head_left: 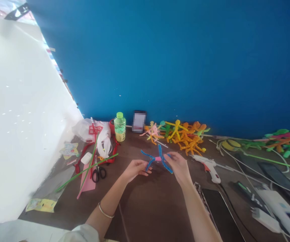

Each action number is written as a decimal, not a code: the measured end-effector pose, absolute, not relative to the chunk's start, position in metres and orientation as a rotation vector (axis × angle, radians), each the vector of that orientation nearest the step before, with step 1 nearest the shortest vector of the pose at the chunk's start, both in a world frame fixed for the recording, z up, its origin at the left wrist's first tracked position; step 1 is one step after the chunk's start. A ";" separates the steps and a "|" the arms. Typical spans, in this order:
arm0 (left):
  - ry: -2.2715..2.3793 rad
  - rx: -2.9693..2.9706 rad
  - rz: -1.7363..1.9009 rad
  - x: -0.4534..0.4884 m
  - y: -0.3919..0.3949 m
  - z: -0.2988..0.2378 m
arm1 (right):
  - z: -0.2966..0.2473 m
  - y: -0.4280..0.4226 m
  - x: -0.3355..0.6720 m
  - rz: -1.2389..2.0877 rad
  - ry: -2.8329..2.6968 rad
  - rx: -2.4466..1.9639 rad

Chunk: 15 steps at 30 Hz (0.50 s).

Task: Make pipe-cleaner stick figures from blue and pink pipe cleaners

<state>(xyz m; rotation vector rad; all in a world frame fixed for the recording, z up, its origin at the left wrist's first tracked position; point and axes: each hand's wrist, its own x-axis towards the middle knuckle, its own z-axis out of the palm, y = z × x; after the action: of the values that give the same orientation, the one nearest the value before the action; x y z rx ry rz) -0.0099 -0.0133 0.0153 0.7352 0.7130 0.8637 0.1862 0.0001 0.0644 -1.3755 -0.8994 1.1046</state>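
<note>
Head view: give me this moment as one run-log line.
left hand: open, beside figure | right hand: holding blue pipe-cleaner figure | nearby: hot glue gun, scissors

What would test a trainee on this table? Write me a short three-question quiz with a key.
1. True or false: the right hand touches the blue fuzzy pipe-cleaner figure.
2. Which lies nearest the right hand: A, black-handled scissors; B, white plastic hot-glue gun; C, green-capped plastic bottle?
3. Fill in: the middle of the blue figure is ____.

Key: 1 true; 2 B; 3 pink.
</note>
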 end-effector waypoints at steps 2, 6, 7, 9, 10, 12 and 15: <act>0.743 0.699 0.899 -0.008 -0.014 0.011 | 0.054 0.000 0.187 1.090 -0.850 -1.355; 0.768 0.571 1.002 -0.010 -0.011 0.006 | 0.036 -0.002 0.186 1.037 -0.790 -1.346; 0.780 0.541 1.018 -0.010 -0.010 0.005 | 0.033 -0.002 0.185 1.020 -0.789 -1.347; 0.811 0.495 1.054 -0.010 -0.007 0.004 | 0.028 -0.003 0.182 0.988 -0.791 -1.343; 0.829 0.479 1.079 -0.010 -0.006 0.004 | 0.027 -0.003 0.181 0.972 -0.790 -1.340; 0.867 0.468 1.139 -0.009 -0.005 0.002 | 0.024 -0.003 0.177 0.943 -0.786 -1.336; 0.915 0.513 1.201 -0.009 -0.004 -0.001 | 0.019 -0.005 0.174 0.916 -0.789 -1.341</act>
<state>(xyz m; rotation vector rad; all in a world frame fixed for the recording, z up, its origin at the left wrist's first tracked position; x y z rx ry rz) -0.0088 -0.0040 -0.0006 0.5129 0.9149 1.2013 0.1740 -0.0048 0.0194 -1.3412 -0.7891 0.9159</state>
